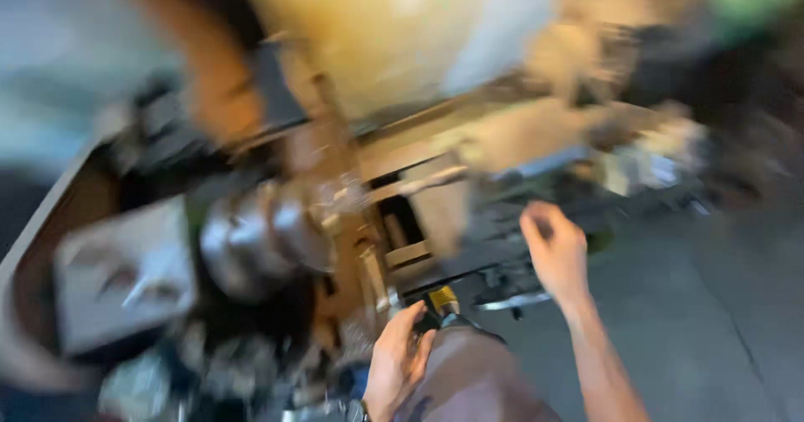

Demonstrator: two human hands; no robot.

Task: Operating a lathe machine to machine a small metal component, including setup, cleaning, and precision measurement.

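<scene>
Blurred workshop machine (276, 238), both hands near.

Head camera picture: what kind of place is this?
Probably a workshop, though the picture is blurry. A grimy metal machine with a shiny round part stands on a concrete floor, with both hands near it.

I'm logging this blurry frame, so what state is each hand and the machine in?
Left hand: fingers curled, beside a yellow-topped part; grip unclear.
Right hand: raised, loosely closed, seemingly holding nothing.
Machine: blurred; running or stopped cannot be told.
Metal cylinder: shiny, untouched.
</scene>
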